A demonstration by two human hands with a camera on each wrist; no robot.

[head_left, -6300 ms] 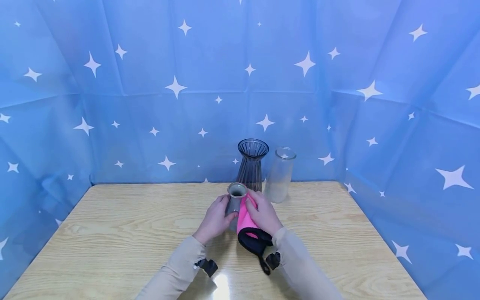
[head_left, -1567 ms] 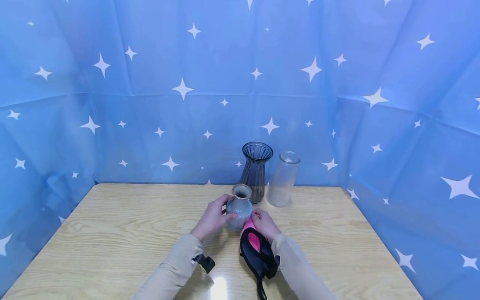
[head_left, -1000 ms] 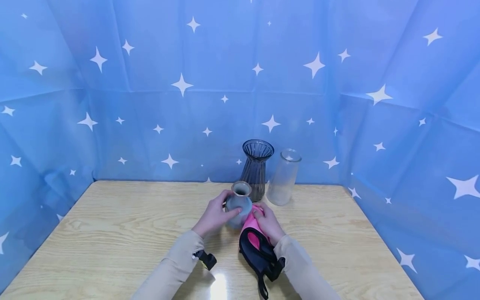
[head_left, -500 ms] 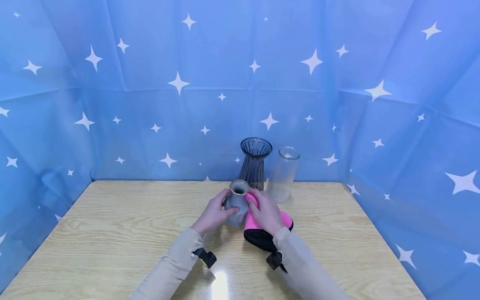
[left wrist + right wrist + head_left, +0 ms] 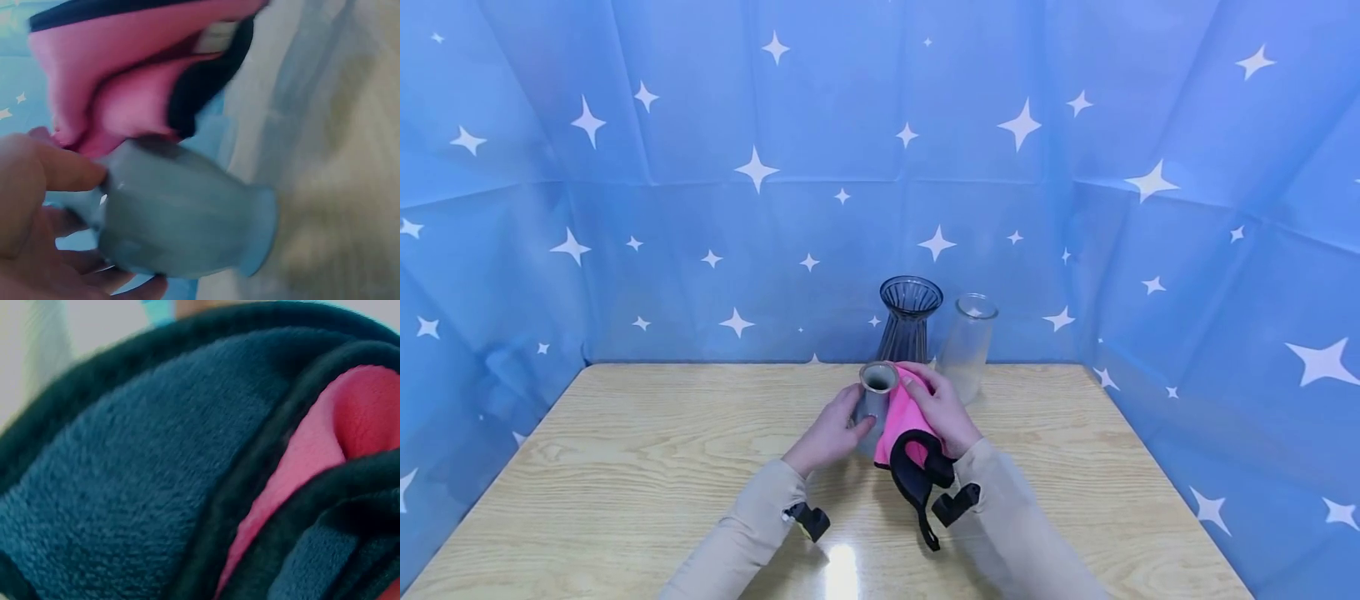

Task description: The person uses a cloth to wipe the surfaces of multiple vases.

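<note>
A small grey-blue glazed vase [image 5: 874,406] is in my left hand [image 5: 826,432], gripped about its neck and shoulder with the mouth up. The left wrist view shows its rounded body [image 5: 181,215] and foot; I cannot tell whether the foot touches the table. My right hand [image 5: 943,410] pinches a pink cloth [image 5: 904,421] with black edging and a hanging loop, pressed to the right side of the vase's neck and rim. Folds of dark pile with black binding [image 5: 137,444] fill the right wrist view, hiding the right fingers there.
Behind the hands stands a ribbed dark glass vase [image 5: 908,325], its lower part hidden. A clear glass vase [image 5: 967,346] stands right of it, close to the right hand. The light wood table [image 5: 685,450] ends at a blue star-patterned curtain [image 5: 820,225].
The right hand has carried the cloth from the vase's lower body up to its neck and rim. The cloth hangs in different folds. The left hand keeps its grip on the vase.
</note>
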